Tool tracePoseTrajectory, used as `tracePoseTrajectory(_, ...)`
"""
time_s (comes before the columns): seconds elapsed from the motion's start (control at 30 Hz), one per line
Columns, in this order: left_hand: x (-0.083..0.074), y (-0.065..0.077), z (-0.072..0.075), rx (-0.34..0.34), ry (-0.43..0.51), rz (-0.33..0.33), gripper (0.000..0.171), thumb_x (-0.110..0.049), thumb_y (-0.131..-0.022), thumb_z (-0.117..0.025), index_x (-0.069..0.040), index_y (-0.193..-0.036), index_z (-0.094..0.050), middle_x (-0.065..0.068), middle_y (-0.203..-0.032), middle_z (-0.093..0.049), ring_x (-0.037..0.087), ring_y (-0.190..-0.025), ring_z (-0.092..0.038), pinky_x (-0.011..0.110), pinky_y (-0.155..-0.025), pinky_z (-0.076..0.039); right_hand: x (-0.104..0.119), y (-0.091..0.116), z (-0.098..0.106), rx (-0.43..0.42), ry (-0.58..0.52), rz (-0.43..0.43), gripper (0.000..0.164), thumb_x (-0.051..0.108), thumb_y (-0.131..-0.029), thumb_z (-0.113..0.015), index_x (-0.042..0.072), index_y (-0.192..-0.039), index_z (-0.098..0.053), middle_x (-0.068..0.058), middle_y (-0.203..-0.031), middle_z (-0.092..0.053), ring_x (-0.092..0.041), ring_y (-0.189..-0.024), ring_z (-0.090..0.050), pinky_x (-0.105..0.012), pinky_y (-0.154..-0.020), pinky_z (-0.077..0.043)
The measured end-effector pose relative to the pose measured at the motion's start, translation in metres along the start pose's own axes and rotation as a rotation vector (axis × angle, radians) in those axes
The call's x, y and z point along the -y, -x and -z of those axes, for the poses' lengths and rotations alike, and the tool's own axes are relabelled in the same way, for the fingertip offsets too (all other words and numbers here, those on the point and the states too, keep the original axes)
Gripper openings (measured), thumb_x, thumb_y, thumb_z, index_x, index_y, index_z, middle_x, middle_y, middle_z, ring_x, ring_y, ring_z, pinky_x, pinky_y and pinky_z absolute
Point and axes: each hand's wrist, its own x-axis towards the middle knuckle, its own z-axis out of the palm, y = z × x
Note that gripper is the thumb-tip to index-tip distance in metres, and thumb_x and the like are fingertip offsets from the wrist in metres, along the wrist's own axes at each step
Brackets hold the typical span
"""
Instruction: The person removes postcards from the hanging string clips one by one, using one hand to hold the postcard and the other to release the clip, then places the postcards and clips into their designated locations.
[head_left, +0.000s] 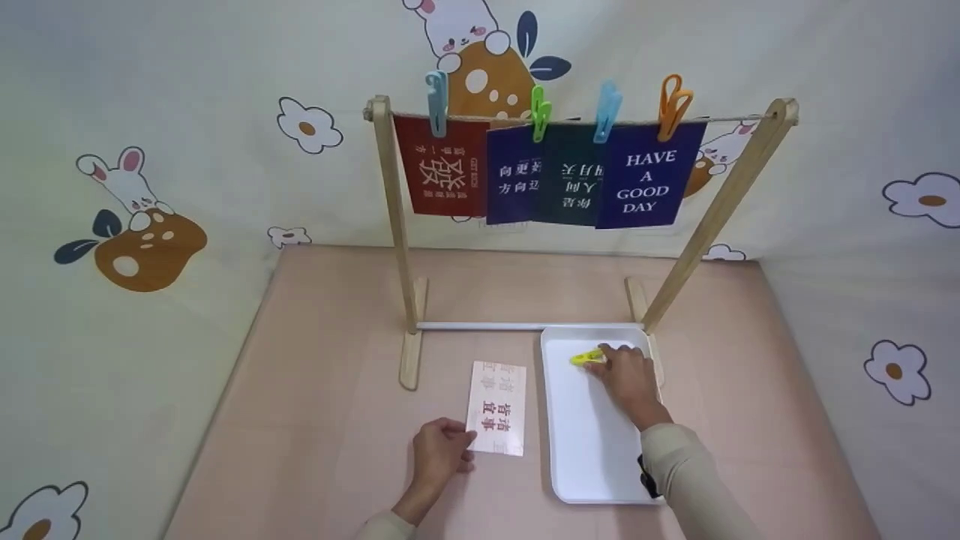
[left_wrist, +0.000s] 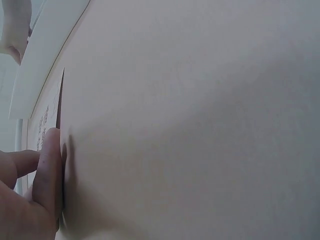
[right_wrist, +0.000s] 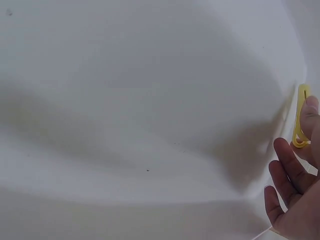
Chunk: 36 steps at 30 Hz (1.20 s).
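Observation:
My left hand [head_left: 440,452] pinches the lower left edge of a pale card [head_left: 498,409] with reddish characters, low over the table. In the left wrist view the thumb and a finger [left_wrist: 49,167] grip the card's edge. Above a white tray [head_left: 592,450], my right hand [head_left: 628,381] holds a yellow clothespin [head_left: 585,358] between thumb and forefinger. The right wrist view shows the clothespin [right_wrist: 300,117] at the far right, the other fingers [right_wrist: 287,172] loosely bent below it.
Behind the hands stands a wooden rack [head_left: 397,225] with a string. A red card [head_left: 442,169], two blue cards and a dark green card [head_left: 570,176] hang there from several coloured clothespins [head_left: 675,109]. A white bar [head_left: 480,326] joins the rack's feet, close to the tray's back edge.

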Motion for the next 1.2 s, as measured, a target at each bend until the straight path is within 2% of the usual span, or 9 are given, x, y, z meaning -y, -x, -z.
tracePoseTrajectory(0.23, 0.002, 0.001, -0.003, -0.024, 0.023, -0.016, 0.017, -0.003, -0.077, -0.067, 0.005, -0.091, -0.061, 0.012, -0.072, -0.065, 0.016, -0.052, -0.064, 0.029, -0.047, -0.056, -0.004, -0.001, -0.003, 0.018, -0.001, -0.010, 0.048, 0.037, -0.078, -0.070, 0.009, -0.116, -0.063, -0.004, -0.071, -0.058, -0.020, -0.068, -0.049, -0.035, -0.057, -0.041)
tracePoseTrajectory(0.4, 0.004, 0.001, -0.004, -0.040, 0.033, 0.008, 0.017, -0.004, -0.078, -0.067, 0.004, -0.091, -0.061, 0.012, -0.072, -0.065, 0.015, -0.052, -0.063, 0.028, -0.048, -0.056, -0.004, -0.001, -0.005, 0.048, 0.000, -0.022, 0.049, 0.037, -0.078, -0.070, 0.008, -0.117, -0.062, -0.007, -0.075, -0.060, -0.021, -0.070, -0.050, -0.036, -0.059, -0.044)
tracePoseTrajectory(0.67, 0.005, 0.000, -0.005, -0.050, 0.059, 0.001, 0.016, -0.003, -0.079, -0.066, 0.005, -0.091, -0.060, 0.012, -0.073, -0.065, 0.015, -0.053, -0.063, 0.027, -0.050, -0.056, -0.003, -0.001, -0.004, 0.071, -0.010, -0.044, 0.052, 0.037, -0.080, -0.068, 0.007, -0.120, -0.059, -0.014, -0.088, -0.064, -0.025, -0.075, -0.052, -0.039, -0.063, -0.045)
tracePoseTrajectory(0.83, 0.005, -0.001, -0.006, -0.066, 0.056, 0.026, 0.016, -0.005, -0.079, -0.066, 0.004, -0.091, -0.060, 0.011, -0.073, -0.065, 0.014, -0.053, -0.063, 0.026, -0.051, -0.056, -0.002, -0.001, -0.006, 0.076, 0.042, -0.039, 0.055, 0.040, -0.080, -0.067, 0.005, -0.122, -0.058, -0.017, -0.095, -0.066, -0.029, -0.080, -0.055, -0.043, -0.067, -0.045)
tracePoseTrajectory(0.97, 0.004, 0.000, -0.007, -0.069, 0.042, 0.031, 0.017, -0.007, -0.080, -0.067, 0.002, -0.092, -0.060, 0.010, -0.073, -0.065, 0.014, -0.052, -0.063, 0.027, -0.049, -0.056, -0.003, -0.001, -0.006, 0.069, 0.057, -0.046, 0.061, 0.042, -0.079, -0.068, 0.001, -0.122, -0.056, -0.019, -0.094, -0.066, -0.030, -0.081, -0.055, -0.044, -0.068, -0.045)
tracePoseTrajectory(1.2, 0.005, 0.000, -0.011, -0.099, -0.007, 0.016, 0.014, -0.007, -0.079, -0.068, -0.001, -0.089, -0.060, 0.008, -0.071, -0.063, 0.013, -0.051, -0.061, 0.025, -0.046, -0.055, 0.000, 0.003, -0.004, 0.057, 0.014, -0.101, 0.069, 0.042, -0.073, -0.074, -0.007, -0.119, -0.054, -0.021, -0.085, -0.063, -0.026, -0.071, -0.052, -0.039, -0.056, -0.046)
